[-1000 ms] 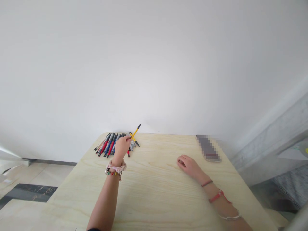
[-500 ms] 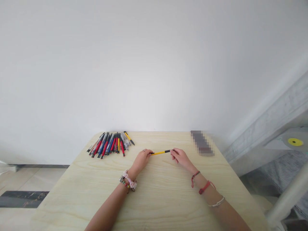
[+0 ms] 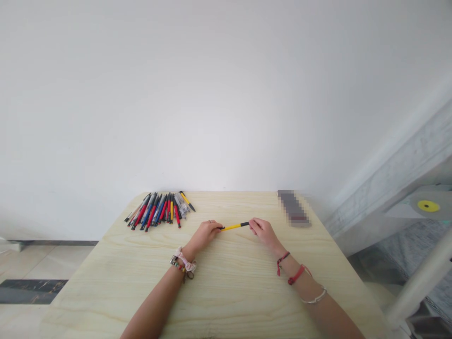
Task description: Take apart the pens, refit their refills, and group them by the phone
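A yellow pen (image 3: pixel 233 227) with black ends is held level just above the middle of the light wooden table (image 3: pixel 226 292). My left hand (image 3: pixel 206 232) pinches its left end and my right hand (image 3: pixel 262 230) pinches its right end, so both hands are closed on it. A fanned row of several pens (image 3: pixel 158 211), red, blue, black, yellow and clear, lies at the table's far left corner, away from both hands.
A blurred dark flat object (image 3: pixel 294 207) lies at the far right corner of the table. A white wall stands right behind the table. A grey ledge with a yellow disc (image 3: pixel 428 205) is off to the right, and tiled floor shows to the left.
One second ago my left hand lifted the yellow pen from the row while my right hand lay flat on the table. Both hands now hold the pen at the table's middle.
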The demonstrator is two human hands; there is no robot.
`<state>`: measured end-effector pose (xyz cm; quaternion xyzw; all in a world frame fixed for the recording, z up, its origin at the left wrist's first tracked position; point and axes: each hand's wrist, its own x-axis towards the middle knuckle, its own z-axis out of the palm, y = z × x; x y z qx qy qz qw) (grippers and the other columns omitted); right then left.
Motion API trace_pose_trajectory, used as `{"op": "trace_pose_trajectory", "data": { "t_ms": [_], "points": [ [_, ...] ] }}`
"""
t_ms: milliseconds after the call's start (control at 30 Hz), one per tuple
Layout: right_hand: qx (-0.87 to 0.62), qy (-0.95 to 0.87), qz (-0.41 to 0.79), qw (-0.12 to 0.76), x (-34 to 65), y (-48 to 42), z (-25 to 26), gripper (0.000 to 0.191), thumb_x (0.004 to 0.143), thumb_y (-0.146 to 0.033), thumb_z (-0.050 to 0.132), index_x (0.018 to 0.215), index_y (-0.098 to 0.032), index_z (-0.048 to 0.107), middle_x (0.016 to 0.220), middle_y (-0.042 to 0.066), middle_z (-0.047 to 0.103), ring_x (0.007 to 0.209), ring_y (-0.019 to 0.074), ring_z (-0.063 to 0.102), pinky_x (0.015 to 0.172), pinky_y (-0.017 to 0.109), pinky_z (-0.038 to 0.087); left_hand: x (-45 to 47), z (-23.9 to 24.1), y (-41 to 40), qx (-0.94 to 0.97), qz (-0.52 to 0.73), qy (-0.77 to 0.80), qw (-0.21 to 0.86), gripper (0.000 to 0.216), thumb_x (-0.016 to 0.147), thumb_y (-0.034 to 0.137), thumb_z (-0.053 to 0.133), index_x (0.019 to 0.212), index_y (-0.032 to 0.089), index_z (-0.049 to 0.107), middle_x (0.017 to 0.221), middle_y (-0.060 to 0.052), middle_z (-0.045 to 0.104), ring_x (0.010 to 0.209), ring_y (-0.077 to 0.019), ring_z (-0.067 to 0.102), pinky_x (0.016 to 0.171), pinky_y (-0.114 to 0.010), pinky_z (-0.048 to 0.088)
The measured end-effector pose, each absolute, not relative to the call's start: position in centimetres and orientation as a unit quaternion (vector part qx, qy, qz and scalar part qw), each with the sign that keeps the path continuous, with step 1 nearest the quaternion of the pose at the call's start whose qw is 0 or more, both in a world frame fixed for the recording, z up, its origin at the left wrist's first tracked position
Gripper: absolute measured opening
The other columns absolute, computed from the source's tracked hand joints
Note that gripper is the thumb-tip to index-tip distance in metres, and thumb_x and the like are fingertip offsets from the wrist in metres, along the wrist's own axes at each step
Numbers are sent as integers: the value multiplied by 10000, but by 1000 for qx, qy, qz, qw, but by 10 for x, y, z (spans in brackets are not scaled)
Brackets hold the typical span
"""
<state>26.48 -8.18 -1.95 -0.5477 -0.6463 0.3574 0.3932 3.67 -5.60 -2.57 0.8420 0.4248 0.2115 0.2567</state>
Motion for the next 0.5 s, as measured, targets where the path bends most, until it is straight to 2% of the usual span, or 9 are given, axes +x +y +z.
{"op": "trace_pose_trajectory", "data": {
  "t_ms": [267,433,500],
  "points": [
    [-511,-694,332,384,265,-90,-10,338,764,-417,397,534,-179,467,429,-35,401,424,89,347,432,219,270,31,-17,-55,810,144,449,349,238,736,204,428,864,169,626,745,-11,646,706,-127,557,665,-208,408],
    [-536,-633,365,423,266,-85,-19,368,762,-456,386,522,-182,434,396,-53,327,390,79,299,402,215,249,41,-9,-66,826,178,418,333,270,745,270,443,958,176,578,886,-28,630,769,-134,540,701,-221,394],
    [-539,-623,376,425,265,-85,-21,373,763,-462,384,517,-184,423,394,-57,308,385,77,283,393,214,235,45,-7,-68,830,189,419,317,264,745,298,444,922,166,590,869,-37,630,764,-141,536,702,-226,387]
  ]
}}
